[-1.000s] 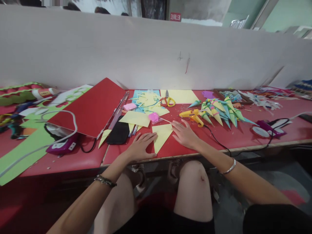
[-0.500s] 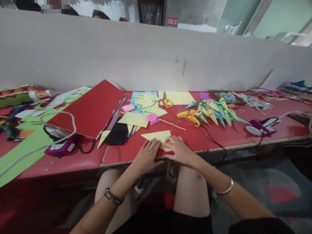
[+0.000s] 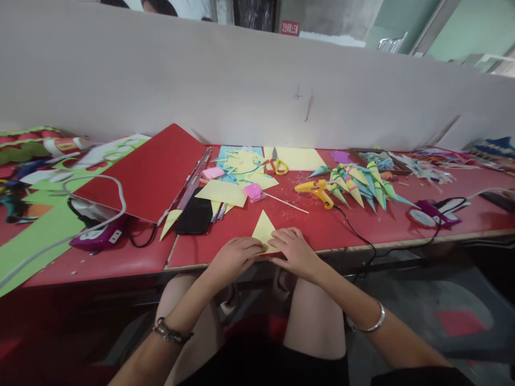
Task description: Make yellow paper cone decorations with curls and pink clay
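A yellow sheet of paper (image 3: 263, 228) lies at the table's front edge, showing as a triangle with its point facing away from me. My left hand (image 3: 235, 258) grips its lower left corner, fingers bent over the edge. On the lower right side, my right hand (image 3: 293, 252) has its fingers curled over the paper, thumb underneath near the table edge. The fingertips of both hands are close together and hide the paper's bottom edge. Beyond the paper are a thin wooden stick (image 3: 287, 202) and a pink packet (image 3: 252, 192).
A yellow glue gun (image 3: 316, 192) lies right of centre beside several paper cones (image 3: 362, 182). Scissors (image 3: 277, 165) rest at the back. On the left are a black phone (image 3: 193, 213), a red board (image 3: 148, 174) and a purple power strip (image 3: 98, 236). Another person's hand (image 3: 509, 194) is at far right.
The yellow paper has been turned and pulled nearer the edge, so its point now faces away. My left hand has shifted slightly left and down. The camera view has moved a little.
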A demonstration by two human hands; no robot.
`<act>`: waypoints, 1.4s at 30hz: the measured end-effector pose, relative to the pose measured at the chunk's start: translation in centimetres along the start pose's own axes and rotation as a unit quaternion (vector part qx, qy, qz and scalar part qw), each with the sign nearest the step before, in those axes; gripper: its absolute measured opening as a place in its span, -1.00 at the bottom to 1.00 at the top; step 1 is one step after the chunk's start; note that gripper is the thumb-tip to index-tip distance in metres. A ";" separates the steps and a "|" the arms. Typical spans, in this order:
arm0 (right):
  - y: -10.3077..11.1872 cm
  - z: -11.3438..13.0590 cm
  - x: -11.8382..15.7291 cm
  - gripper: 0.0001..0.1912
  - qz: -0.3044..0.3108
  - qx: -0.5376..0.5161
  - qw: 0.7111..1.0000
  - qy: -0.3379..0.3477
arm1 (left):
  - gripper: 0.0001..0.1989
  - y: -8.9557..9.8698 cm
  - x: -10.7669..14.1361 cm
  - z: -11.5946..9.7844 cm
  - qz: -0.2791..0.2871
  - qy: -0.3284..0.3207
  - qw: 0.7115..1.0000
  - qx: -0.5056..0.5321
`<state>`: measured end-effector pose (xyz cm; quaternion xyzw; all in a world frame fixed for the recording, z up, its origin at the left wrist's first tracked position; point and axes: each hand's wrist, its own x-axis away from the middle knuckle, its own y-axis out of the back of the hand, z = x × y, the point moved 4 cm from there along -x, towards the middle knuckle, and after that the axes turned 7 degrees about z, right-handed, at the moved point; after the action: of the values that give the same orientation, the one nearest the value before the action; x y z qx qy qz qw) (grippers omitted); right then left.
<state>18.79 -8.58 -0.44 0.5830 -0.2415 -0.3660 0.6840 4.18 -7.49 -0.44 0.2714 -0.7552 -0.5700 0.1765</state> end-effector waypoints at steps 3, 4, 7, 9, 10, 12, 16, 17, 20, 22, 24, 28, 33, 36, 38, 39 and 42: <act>0.2 -0.5 -0.3 -0.73 -0.003 -0.047 0.998 0.030 | -0.77 0.0 0.9 1.2 -0.031 0.001 0.998 0.055; 0.2 -0.7 -0.5 -0.76 -0.005 -0.054 0.998 0.034 | -0.78 0.0 1.0 1.5 -0.038 0.007 0.997 0.060; 0.1 -1.0 -0.9 -0.85 -0.018 -0.066 0.997 0.033 | -0.79 0.0 1.1 1.8 -0.057 0.039 0.996 0.049; 0.0 -1.2 -1.2 -0.88 -0.027 -0.084 0.996 0.031 | -0.79 0.1 1.0 1.8 -0.073 0.066 0.994 0.042; -0.1 -1.3 -1.4 -0.87 -0.032 -0.096 0.994 0.030 | -0.79 0.2 0.9 1.8 -0.081 0.080 0.993 0.040; -0.1 -1.5 -1.7 -0.86 -0.043 -0.124 0.991 0.028 | -0.79 0.5 0.7 1.9 -0.092 0.108 0.989 0.031; -0.1 -2.0 -2.4 -0.86 -0.055 -0.148 0.987 0.002 | -0.79 0.7 0.8 2.2 -0.098 0.150 0.984 0.012; -0.1 -2.1 -2.6 -0.85 -0.055 -0.149 0.987 -0.006 | -0.79 0.6 0.9 2.3 -0.101 0.156 0.982 0.010; -0.1 -2.2 -2.9 -0.83 -0.057 -0.170 0.984 -0.014 | -0.78 0.5 1.0 2.4 -0.111 0.166 0.980 0.002; -0.1 -2.3 -2.9 -0.83 -0.062 -0.196 0.978 -0.018 | -0.77 0.2 1.0 2.5 -0.116 0.169 0.979 0.002; -0.2 -2.5 -2.9 -0.84 -0.069 -0.215 0.974 -0.028 | -0.75 0.0 1.0 2.6 -0.122 0.168 0.978 0.012; -0.5 -2.7 -3.0 -0.83 -0.074 -0.211 0.973 -0.048 | -0.76 0.0 0.9 2.8 -0.158 0.167 0.972 0.052; -0.7 -2.4 -3.0 -0.74 -0.072 -0.144 0.984 -0.071 | -0.74 0.1 0.7 2.8 -0.147 0.199 0.968 0.033; -0.7 -2.1 -2.9 -0.75 -0.072 -0.113 0.988 -0.078 | -0.76 0.1 0.7 2.8 -0.133 0.216 0.967 -0.005; -0.8 -2.0 -2.9 -0.77 -0.072 -0.109 0.988 -0.083 | -0.81 0.4 0.7 2.6 -0.145 0.206 0.967 -0.039; -0.9 -2.0 -2.9 -0.78 -0.072 -0.110 0.988 -0.085 | -0.75 0.7 0.7 2.5 -0.152 0.191 0.968 -0.061; -1.1 -2.1 -2.9 -0.82 -0.067 -0.122 0.987 -0.083 | -0.56 1.2 0.5 1.9 -0.120 0.114 0.975 -0.146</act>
<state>18.34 -5.05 -1.67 0.4775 -0.2109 -0.4851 0.7016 2.46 -6.07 0.13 0.3941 -0.6007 -0.6566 0.2296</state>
